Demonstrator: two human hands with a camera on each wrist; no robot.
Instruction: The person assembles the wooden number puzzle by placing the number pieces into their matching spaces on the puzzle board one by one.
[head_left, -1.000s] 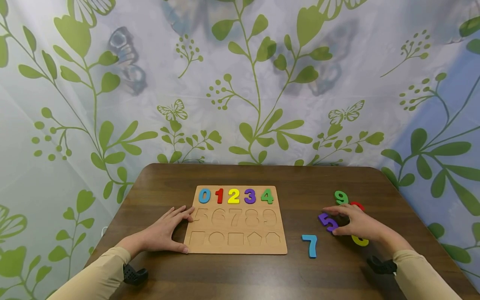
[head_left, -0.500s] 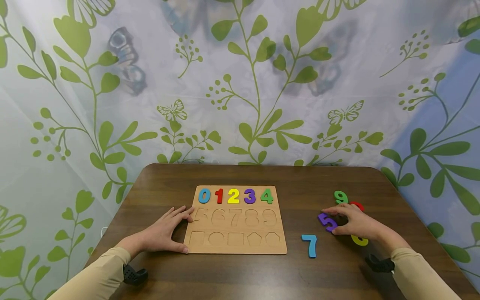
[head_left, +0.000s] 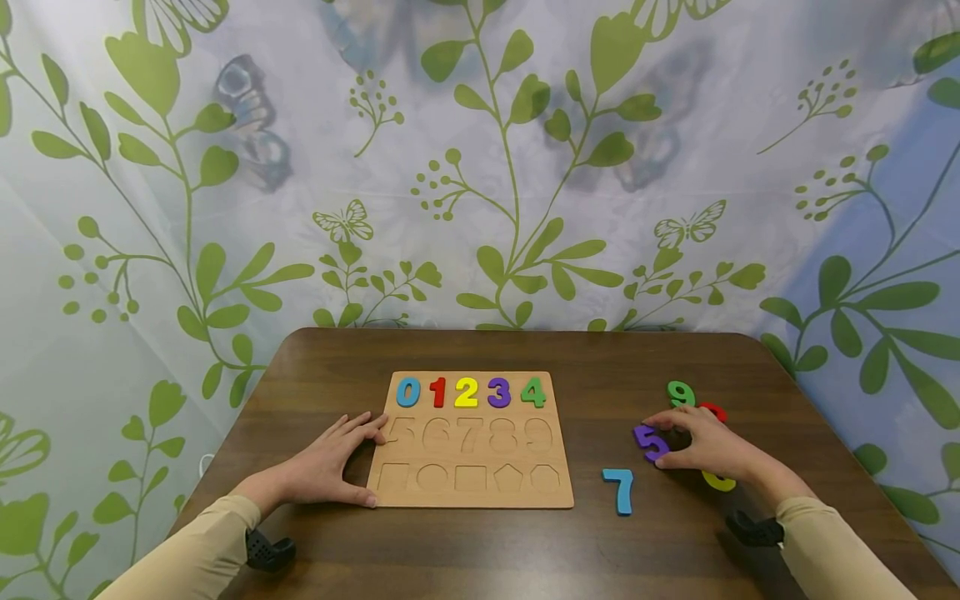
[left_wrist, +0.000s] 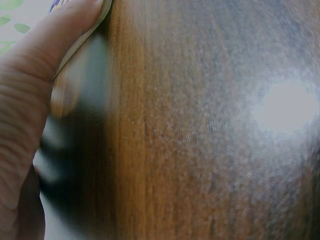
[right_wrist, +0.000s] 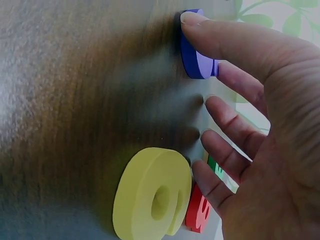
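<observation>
A wooden number board (head_left: 471, 492) lies left of the table's middle, with 0, 1, 2, 3 and 4 in its back row and bare number and shape recesses in front. My left hand (head_left: 324, 462) rests at its left edge, fingers spread along the side and thumb at the near corner; in the left wrist view the thumb (left_wrist: 55, 42) lies along the board's edge. On the right, my right hand (head_left: 712, 446) pinches a purple number 5 (head_left: 648, 440) between thumb and index finger. The other fingers (right_wrist: 227, 155) are spread, as the right wrist view shows.
A blue 7 (head_left: 621, 490) lies between board and right hand. Behind that hand are a green 9 (head_left: 681, 393) and a partly hidden red number (head_left: 714, 411). A yellow number (right_wrist: 150, 195) lies under the palm side. A patterned curtain (head_left: 480, 167) hangs behind the table (head_left: 465, 550).
My right hand has shifted slightly left with the purple 5 over the last half second. The left hand and the board have not moved.
</observation>
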